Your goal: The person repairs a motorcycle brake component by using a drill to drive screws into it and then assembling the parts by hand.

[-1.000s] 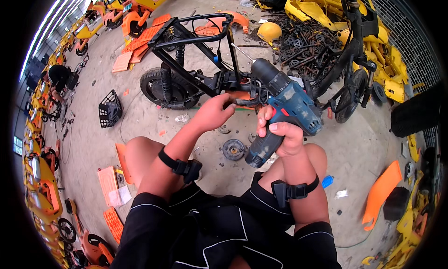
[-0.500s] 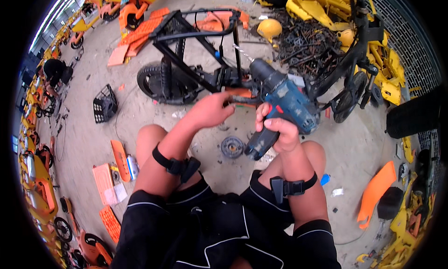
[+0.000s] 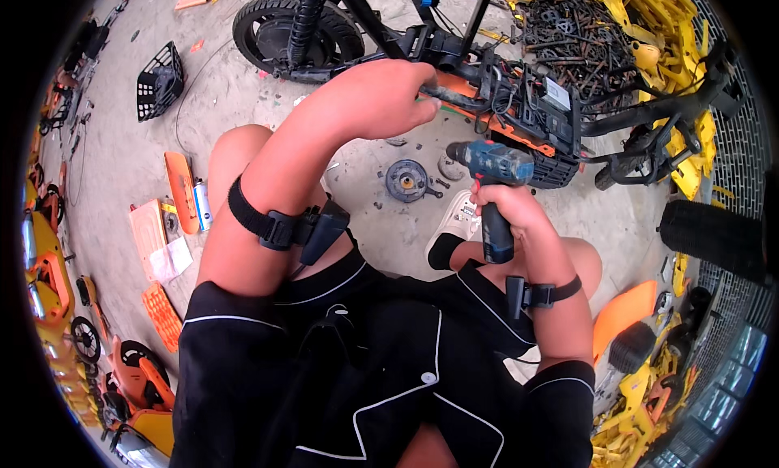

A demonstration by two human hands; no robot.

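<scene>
My right hand (image 3: pixel 517 206) is wrapped round the grip of a blue and black cordless drill (image 3: pixel 501 165), whose chuck points left. Any bit in the chuck cannot be made out. Ahead of me lies a stripped black scooter frame (image 3: pixel 365 18), with its rear wheel (image 3: pixel 268 42) at the left. My left hand (image 3: pixel 388 101) is closed at the end of a dark metal bar (image 3: pixel 461 100) low on the frame; its fingertips are partly hidden. A tangle of black cables (image 3: pixel 493 83) and an orange strip (image 3: pixel 515 134) sit along the frame beyond the drill.
On the floor between my knees lies a round brake plate (image 3: pixel 407 181). A black basket (image 3: pixel 160 83), a spray can (image 3: pixel 202 206) and orange panels (image 3: pixel 180 191) lie at the left. Dark metal parts (image 3: pixel 568 42) and yellow panels (image 3: pixel 690 160) are heaped at the right.
The drill has swung down and to the right, its chuck turning from up-left to left. My left hand stays at the bar, and my view has shifted, so the frame appears higher.
</scene>
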